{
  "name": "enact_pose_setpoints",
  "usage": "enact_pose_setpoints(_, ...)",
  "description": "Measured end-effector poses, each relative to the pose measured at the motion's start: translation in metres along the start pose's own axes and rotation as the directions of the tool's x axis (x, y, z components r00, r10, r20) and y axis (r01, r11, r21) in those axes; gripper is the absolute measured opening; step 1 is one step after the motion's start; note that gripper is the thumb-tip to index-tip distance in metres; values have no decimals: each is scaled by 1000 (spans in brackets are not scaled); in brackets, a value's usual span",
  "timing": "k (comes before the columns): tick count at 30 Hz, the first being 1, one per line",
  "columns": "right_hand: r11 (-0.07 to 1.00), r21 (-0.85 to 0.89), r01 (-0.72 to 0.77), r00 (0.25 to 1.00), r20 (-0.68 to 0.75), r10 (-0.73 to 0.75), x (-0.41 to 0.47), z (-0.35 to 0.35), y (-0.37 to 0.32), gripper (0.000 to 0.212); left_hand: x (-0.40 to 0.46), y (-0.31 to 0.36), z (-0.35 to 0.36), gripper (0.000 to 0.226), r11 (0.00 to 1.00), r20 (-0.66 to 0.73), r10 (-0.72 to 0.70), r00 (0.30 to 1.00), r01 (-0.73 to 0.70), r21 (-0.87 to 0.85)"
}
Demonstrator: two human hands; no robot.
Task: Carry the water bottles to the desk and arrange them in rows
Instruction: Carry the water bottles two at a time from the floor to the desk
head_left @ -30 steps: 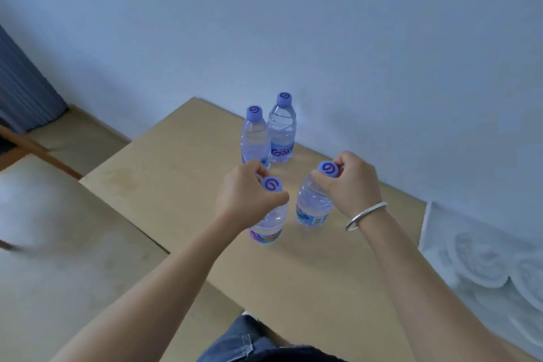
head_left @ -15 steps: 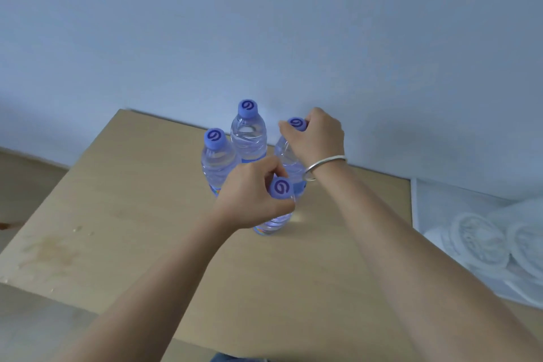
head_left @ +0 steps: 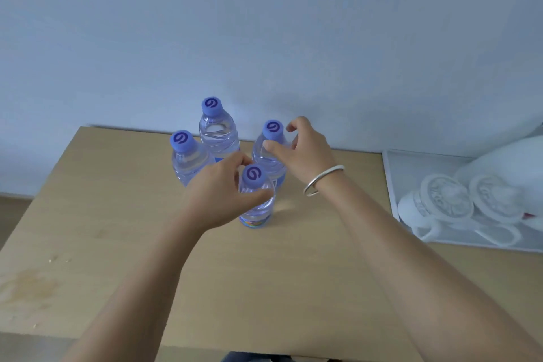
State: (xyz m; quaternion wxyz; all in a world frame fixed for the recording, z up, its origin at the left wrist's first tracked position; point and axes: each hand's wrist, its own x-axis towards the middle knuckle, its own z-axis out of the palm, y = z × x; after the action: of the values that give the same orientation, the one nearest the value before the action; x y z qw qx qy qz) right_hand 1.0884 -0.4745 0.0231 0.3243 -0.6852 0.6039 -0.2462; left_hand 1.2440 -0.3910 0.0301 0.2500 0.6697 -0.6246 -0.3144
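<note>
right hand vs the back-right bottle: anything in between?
Nothing visible. The right hand is open around the neck of the back-right bottle, fingers spread and apparently clear of its cap. The front bottle, gripped by the left hand, stands nearer the camera, not between them.

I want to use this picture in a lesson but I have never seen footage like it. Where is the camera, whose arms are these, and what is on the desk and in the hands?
There is no machine here. A person wears a wide-angle camera on the head, so you look down along their own two bare arms.

Four water bottles with purple caps stand upright on a wooden desk against a wall. The left hand grips the nearest bottle by its neck. The right hand, with a silver bangle on the wrist, is spread open beside the right rear bottle and is not holding it. The other two bottles stand untouched. A white tray with white cups sits to the right.
</note>
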Motion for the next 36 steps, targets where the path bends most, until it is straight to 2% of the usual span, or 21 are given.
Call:
enact_pose_setpoints(3,999,25,-27,1000,-12,27,-21,-5,15,49,-9,12,-3,48,1000,-140,22,990,-19,23)
enact_pose_setpoints(6,999,24,-41,999,-22,42,-44,-18,31,28,-15,38,5,44,985,-268,131,955,-94,146)
enact_pose_setpoints(8,998,24,-60,998,-30,61,-65,-31,43,18,-22,59,18,40,964,-271,194,943,-131,233)
enact_pose_setpoints(13,992,24,-126,987,-102,128,-143,-83,86,15,-55,111,79,30,925,-84,286,955,-251,286)
enact_pose_setpoints(17,973,31,-230,951,-206,232,-228,-136,133,16,-106,161,147,29,864,138,398,907,-421,275)
enact_pose_setpoints(22,918,104,-383,859,-326,395,-348,-195,197,14,-182,226,243,32,723,384,564,731,-662,198)
enact_pose_setpoints(25,863,127,-489,776,-389,497,-423,-222,232,14,-228,262,299,33,643,488,615,619,-752,144)
enact_pose_setpoints(31,730,166,-663,545,-561,623,-571,-271,276,17,-313,324,386,28,456,672,653,350,-890,21)
enact_pose_setpoints(36,627,296,-720,299,-684,665,-664,-295,290,16,-357,373,441,27,282,722,677,144,-957,-74)
